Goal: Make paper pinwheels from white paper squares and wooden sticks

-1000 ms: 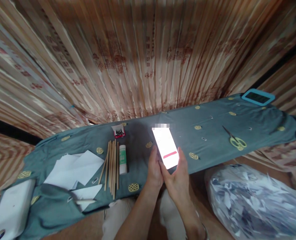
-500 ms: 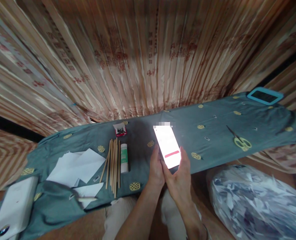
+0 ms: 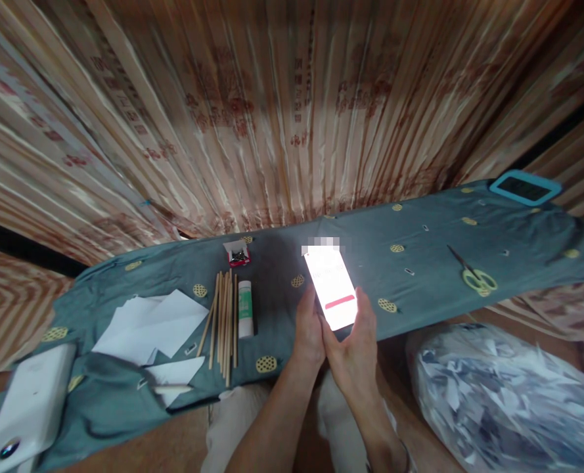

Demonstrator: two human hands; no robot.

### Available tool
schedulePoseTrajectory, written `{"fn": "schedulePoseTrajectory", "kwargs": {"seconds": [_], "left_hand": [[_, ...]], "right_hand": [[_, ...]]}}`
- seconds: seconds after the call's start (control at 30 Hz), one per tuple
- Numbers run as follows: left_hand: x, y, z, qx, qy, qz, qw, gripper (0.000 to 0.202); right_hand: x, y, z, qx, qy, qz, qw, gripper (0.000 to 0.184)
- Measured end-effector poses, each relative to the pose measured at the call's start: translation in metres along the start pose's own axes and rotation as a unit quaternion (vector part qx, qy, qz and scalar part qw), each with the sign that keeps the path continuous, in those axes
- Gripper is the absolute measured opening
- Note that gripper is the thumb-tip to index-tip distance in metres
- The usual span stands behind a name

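A smartphone (image 3: 332, 286) with a glaring white screen and a red bar near its bottom is held up over the front of the table. My left hand (image 3: 309, 332) closes on its left side. From the other side my right hand (image 3: 355, 341) grips the lower right edge, the thumb lying along it. Left of the hands, a glue stick (image 3: 245, 310) with a green label lies beside several thin wooden sticks (image 3: 223, 328). Behind these sits a small open red box (image 3: 238, 254) of little dark metal pieces.
White paper sheets (image 3: 148, 325) lie at the left, near a white device (image 3: 30, 401). Scissors (image 3: 476, 279) with yellow-green handles and a blue-framed tablet (image 3: 525, 188) are on the right of the green cloth (image 3: 351, 230). A filled clear plastic bag (image 3: 503, 394) stands front right; curtains (image 3: 272, 118) hang behind.
Both hands keep the phone in nearly the same place. The view has shifted very slightly; faint dark marks show more clearly on the upper screen.
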State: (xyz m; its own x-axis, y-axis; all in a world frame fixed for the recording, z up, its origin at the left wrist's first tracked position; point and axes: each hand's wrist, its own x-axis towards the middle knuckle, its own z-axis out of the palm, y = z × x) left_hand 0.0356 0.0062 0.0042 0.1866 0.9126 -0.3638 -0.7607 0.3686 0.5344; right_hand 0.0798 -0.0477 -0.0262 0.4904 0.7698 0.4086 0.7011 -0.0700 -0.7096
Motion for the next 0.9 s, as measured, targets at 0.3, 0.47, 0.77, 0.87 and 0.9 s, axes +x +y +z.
{"fn": "schedulePoseTrajectory", "kwargs": {"seconds": [0.3, 0.47, 0.77, 0.87, 0.9], "left_hand": [[0.0007, -0.0003, -0.0015, 0.004, 0.007, -0.006, 1.000, 0.040], [0.0016, -0.0018, -0.0036, 0.015, -0.001, -0.005, 1.000, 0.042], [0.0004, -0.0013, -0.0009, 0.004, 0.003, -0.006, 1.000, 0.040], [0.0001, -0.0011, -0.0003, 0.002, 0.006, -0.008, 1.000, 0.037], [0.0001, -0.0011, -0.0003, 0.004, 0.007, -0.009, 1.000, 0.037]], "right_hand": [[0.0004, 0.0009, 0.0009, -0.017, 0.009, -0.021, 1.000, 0.074], [-0.0001, -0.0008, -0.0002, -0.021, 0.007, -0.018, 1.000, 0.073], [0.0008, -0.0017, -0.0017, -0.012, 0.003, -0.013, 1.000, 0.074], [0.0010, -0.0024, -0.0019, -0.010, 0.005, -0.013, 1.000, 0.073], [0.0011, -0.0026, -0.0021, -0.011, 0.007, -0.013, 1.000, 0.073]]}}
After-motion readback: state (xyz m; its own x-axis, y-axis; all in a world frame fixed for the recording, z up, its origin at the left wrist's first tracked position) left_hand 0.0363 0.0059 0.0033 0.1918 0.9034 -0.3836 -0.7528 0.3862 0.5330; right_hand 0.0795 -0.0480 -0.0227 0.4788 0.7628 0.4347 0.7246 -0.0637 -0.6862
